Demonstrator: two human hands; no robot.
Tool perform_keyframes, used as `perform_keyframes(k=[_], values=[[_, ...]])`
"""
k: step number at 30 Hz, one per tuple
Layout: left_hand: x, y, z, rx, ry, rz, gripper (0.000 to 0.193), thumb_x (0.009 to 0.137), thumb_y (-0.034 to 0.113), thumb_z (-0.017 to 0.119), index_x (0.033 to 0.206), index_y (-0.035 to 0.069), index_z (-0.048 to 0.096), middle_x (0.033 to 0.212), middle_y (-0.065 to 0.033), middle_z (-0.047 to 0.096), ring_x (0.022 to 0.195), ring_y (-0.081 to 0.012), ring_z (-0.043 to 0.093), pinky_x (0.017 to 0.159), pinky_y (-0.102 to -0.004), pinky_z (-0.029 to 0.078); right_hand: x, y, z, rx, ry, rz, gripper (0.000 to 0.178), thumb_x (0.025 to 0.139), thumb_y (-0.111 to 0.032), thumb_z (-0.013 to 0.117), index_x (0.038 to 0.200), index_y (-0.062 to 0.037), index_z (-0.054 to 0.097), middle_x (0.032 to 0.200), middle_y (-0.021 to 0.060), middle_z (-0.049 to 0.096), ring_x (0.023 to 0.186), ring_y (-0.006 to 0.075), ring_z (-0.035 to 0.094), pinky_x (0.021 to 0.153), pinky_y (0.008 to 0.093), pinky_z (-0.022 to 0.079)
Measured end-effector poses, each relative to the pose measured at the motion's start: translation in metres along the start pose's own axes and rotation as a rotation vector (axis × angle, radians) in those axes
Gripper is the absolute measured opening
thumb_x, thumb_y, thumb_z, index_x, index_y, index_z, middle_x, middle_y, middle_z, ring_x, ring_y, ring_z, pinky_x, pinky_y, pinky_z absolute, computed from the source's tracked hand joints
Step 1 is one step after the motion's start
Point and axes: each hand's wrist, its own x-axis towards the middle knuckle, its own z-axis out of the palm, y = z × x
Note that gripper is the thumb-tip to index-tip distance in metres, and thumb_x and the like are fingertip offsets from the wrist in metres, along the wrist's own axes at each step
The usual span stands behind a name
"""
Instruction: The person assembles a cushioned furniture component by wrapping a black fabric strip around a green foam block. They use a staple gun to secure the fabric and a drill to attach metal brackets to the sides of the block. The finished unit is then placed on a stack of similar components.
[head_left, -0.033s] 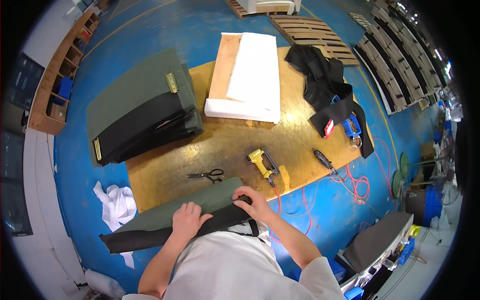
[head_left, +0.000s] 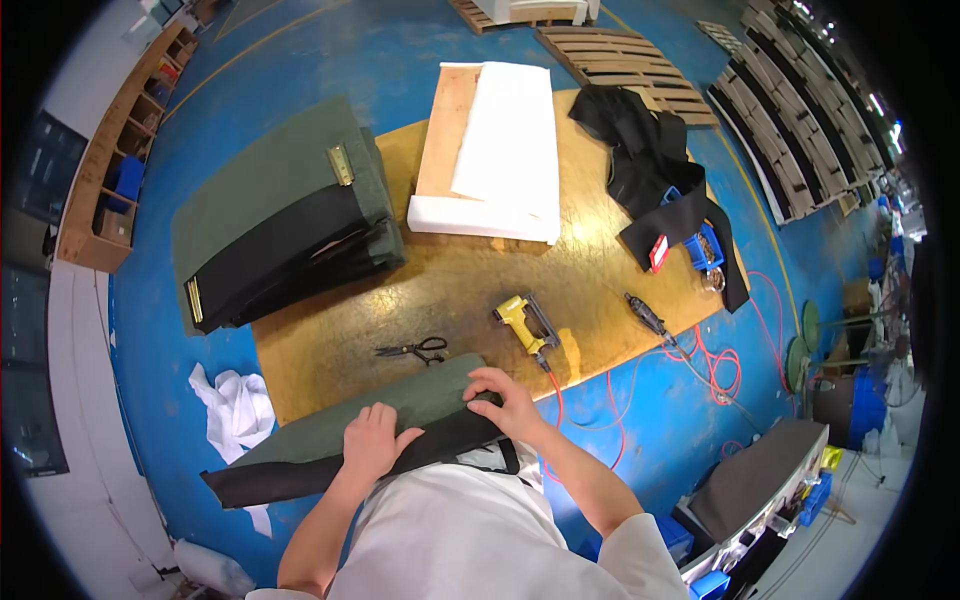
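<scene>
A long padded panel (head_left: 345, 425), dark green on top with a black strip along its near side, lies along the table's near edge in front of my body. My left hand (head_left: 374, 440) rests on the middle of it, fingers together and the thumb out to the right. At the panel's right end my right hand (head_left: 505, 405) curls its fingers and thumb around the green and black edge. Just beyond the panel lie black-handled scissors (head_left: 412, 350). Farther right is a yellow staple gun (head_left: 522, 325) on a red hose, apart from both hands.
Stacked green and black covers (head_left: 290, 210) stand at the left of the wooden table (head_left: 450, 270). A board with white padding (head_left: 505, 150) lies at the back. Black fabric (head_left: 640, 150), a blue bin (head_left: 703, 250) and a black air tool (head_left: 645, 315) are at the right. White cloth (head_left: 235, 410) lies on the floor.
My right hand's fingers have shifted slightly at the panel's right end, and the dark edge between them shows less. My left hand and the panel look almost the same.
</scene>
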Motion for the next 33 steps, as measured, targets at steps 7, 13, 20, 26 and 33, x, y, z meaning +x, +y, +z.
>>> perform_keyframes(k=[7, 13, 20, 26, 33], values=[[-0.007, 0.002, 0.007, -0.068, -0.134, 0.003, 0.053, 0.089, 0.052, 0.069, 0.114, 0.006, 0.065, 0.115, -0.0126, 0.069, 0.101, -0.0343, 0.066, 0.082, -0.0435, 0.056, 0.058, 0.211, -0.079, -0.434, 0.339, 0.468, 0.031, 0.091, -0.020, 0.064, 0.114, 0.0004, 0.069, 0.101, 0.0231, 0.072, 0.102, 0.0387, 0.069, 0.091, 0.0450, 0.054], [-0.020, 0.006, 0.011, -0.068, -0.189, -0.012, 0.065, 0.084, 0.060, 0.069, 0.116, 0.004, 0.065, 0.125, -0.0151, 0.067, 0.110, -0.0370, 0.065, 0.089, -0.0452, 0.056, 0.100, 0.308, -0.081, -1.020, 0.192, 0.573, 0.051, 0.088, -0.025, 0.069, 0.130, -0.0012, 0.052, 0.129, 0.0212, 0.060, 0.124, 0.0379, 0.058, 0.102, 0.0473, 0.051], [-0.036, 0.013, 0.022, -0.027, -0.184, 0.043, 0.070, 0.083, 0.063, 0.069, 0.117, 0.003, 0.066, 0.126, -0.0175, 0.066, 0.114, -0.0394, 0.064, 0.093, -0.0483, 0.055, 0.117, 0.318, -0.101, -0.936, 0.149, 0.726, 0.057, 0.080, -0.020, 0.077, 0.127, -0.0010, 0.049, 0.110, 0.0174, 0.066, 0.102, 0.0318, 0.067, 0.087, 0.0439, 0.055], [-0.052, 0.014, 0.034, -0.096, -0.177, 0.051, 0.071, 0.086, 0.060, 0.068, 0.123, -0.001, 0.063, 0.129, -0.0214, 0.064, 0.114, -0.0428, 0.063, 0.094, -0.0513, 0.054, -0.005, 0.165, -0.073, 0.013, 0.295, 0.487, 0.038, 0.080, -0.016, 0.076, 0.110, 0.0008, 0.060, 0.073, 0.0088, 0.066, 0.064, 0.0170, 0.064, 0.059, 0.0370, 0.053], [-0.031, 0.001, 0.028, -0.195, -0.179, 0.203, 0.066, 0.100, 0.057, 0.052, 0.138, 0.004, 0.060, 0.133, -0.0246, 0.064, 0.106, -0.0458, 0.067, 0.085, -0.0521, 0.056, -0.177, -0.068, 0.030, -0.427, 0.509, 0.649, 0.027, 0.082, -0.013, 0.071, 0.102, 0.0040, 0.069, 0.079, 0.0128, 0.071, 0.072, 0.0180, 0.067, 0.067, 0.0380, 0.055]])
